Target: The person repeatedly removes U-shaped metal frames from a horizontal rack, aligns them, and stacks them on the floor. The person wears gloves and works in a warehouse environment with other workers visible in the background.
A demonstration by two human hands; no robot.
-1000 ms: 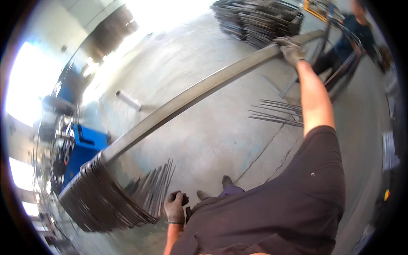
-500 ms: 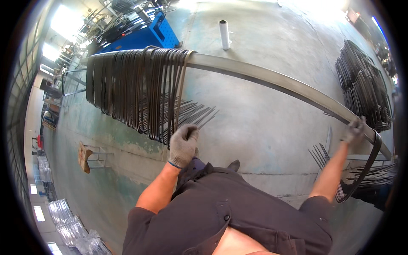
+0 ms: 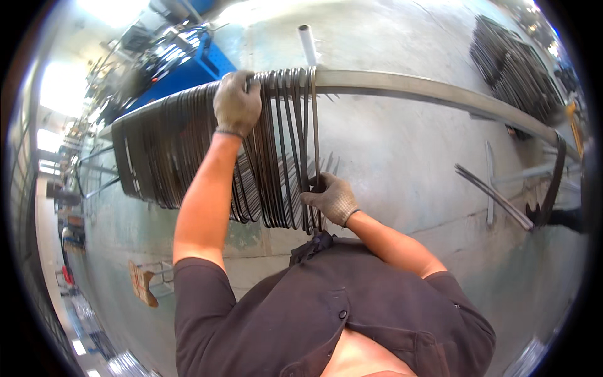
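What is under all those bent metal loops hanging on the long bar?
Below the loops on the bar lies bare concrete floor. The packed loops hide the floor right behind them.

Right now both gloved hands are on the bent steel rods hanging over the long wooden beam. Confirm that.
Not quite: the beam is metal, not wood. The head view shows the left hand at the top of the rods and the right hand at their lower ends.

Hanging steel loops (image 3: 188, 157) crowd the left of the long bar (image 3: 427, 91); right of the last loop the bar runs bare. A far pipe (image 3: 308, 44) and right-hand rods (image 3: 493, 195) lie on the floor.
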